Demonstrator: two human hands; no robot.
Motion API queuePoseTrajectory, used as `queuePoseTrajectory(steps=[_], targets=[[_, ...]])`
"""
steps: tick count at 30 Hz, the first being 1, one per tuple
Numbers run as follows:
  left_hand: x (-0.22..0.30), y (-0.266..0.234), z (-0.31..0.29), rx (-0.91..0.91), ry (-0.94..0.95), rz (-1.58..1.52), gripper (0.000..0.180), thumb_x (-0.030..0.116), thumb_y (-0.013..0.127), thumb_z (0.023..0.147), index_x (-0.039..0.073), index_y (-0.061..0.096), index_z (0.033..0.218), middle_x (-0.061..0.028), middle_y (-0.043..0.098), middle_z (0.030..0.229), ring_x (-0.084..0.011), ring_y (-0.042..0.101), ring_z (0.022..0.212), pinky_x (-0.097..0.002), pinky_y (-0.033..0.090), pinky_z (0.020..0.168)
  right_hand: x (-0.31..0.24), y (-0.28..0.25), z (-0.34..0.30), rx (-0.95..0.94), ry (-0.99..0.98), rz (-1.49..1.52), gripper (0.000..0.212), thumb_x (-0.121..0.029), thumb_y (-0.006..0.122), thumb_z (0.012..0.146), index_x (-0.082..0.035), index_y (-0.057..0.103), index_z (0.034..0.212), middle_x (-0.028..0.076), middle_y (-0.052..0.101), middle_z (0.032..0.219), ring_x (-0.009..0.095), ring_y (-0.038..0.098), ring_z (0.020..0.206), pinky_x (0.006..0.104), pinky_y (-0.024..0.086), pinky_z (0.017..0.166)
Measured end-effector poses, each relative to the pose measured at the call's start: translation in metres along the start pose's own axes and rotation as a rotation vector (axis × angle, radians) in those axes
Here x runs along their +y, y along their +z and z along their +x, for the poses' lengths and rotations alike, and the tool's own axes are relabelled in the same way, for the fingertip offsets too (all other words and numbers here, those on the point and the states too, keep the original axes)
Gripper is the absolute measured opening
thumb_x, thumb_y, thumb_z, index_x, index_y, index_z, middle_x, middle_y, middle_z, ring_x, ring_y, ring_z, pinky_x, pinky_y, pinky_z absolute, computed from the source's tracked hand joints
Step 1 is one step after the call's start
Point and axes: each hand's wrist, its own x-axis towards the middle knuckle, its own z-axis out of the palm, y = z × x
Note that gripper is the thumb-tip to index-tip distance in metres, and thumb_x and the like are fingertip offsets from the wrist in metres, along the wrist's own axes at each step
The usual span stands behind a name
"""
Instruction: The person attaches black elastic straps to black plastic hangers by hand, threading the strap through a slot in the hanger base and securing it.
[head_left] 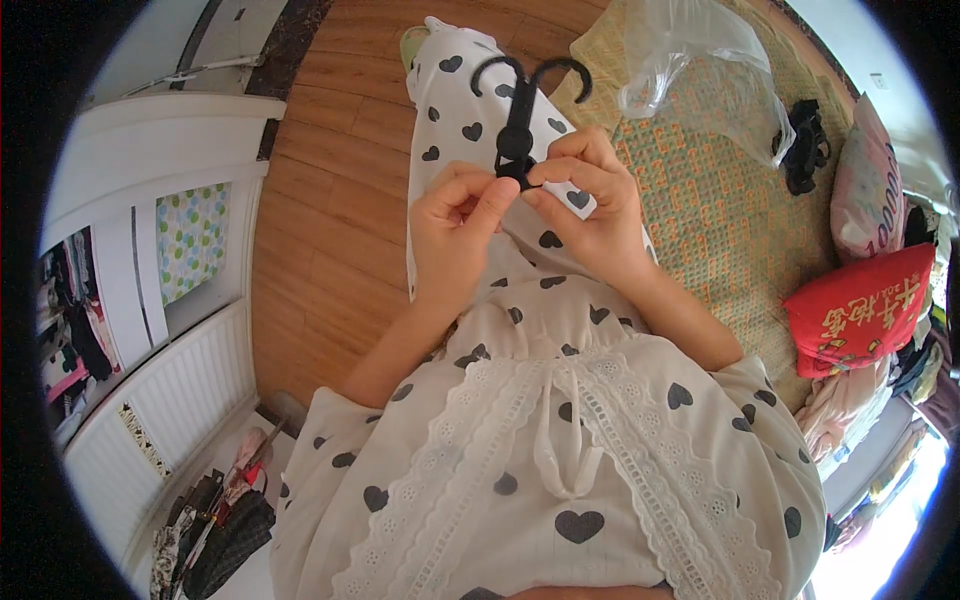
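Above my lap, both hands meet at the lower end of a black two-hooked piece, which looks like plastic. It has a round joint in its middle and two curved hooks spreading outward at the far end. My left hand is closed, thumb and bent forefinger pinching its lower tip. From the other side my right hand pinches the same lower end between thumb and fingers. The fingertips partly hide that end. Underneath lies my white clothing with black hearts.
A patterned mat to the right holds a clear plastic bag, a black bunched item, a red cushion and a pale pink cushion. Wooden floor and a white cabinet with hanging clothes lie left.
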Motion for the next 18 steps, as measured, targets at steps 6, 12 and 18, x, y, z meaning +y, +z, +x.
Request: queuePoseTrajectory(steps=[6, 12, 18], targets=[[-0.010, 0.008, -0.001, 0.030, 0.161, 0.034, 0.012, 0.007, 0.065, 0.085, 0.001, 0.058, 0.076, 0.0007, 0.050, 0.078, -0.0057, 0.044, 0.061, -0.0182, 0.034, 0.053, -0.004, 0.002, -0.002, -0.022, 0.253, 0.274, 0.009, -0.004, 0.066, 0.074, 0.002, 0.062, 0.079, 0.010, 0.055, 0.083, 0.021, 0.054, 0.079, 0.0302, 0.043, 0.074], [-0.016, 0.008, 0.002, 0.050, 0.294, 0.211, 0.014, 0.007, 0.062, 0.086, 0.002, 0.055, 0.075, -0.0008, 0.049, 0.079, -0.0057, 0.044, 0.058, -0.0192, 0.035, 0.052, -0.002, 0.011, -0.006, 0.097, 0.118, 0.172, 0.009, -0.004, 0.065, 0.076, 0.003, 0.060, 0.075, 0.010, 0.056, 0.082, 0.020, 0.054, 0.076, 0.0289, 0.044, 0.071], [-0.014, 0.009, 0.002, 0.047, 0.166, 0.062, 0.015, 0.008, 0.054, 0.091, 0.001, 0.055, 0.078, -0.0005, 0.050, 0.079, -0.0066, 0.046, 0.059, -0.0201, 0.037, 0.054, 0.001, 0.007, -0.005, 0.044, 0.235, 0.200, 0.008, -0.003, 0.066, 0.076, 0.003, 0.061, 0.076, 0.010, 0.056, 0.079, 0.019, 0.054, 0.071, 0.0275, 0.044, 0.069]])
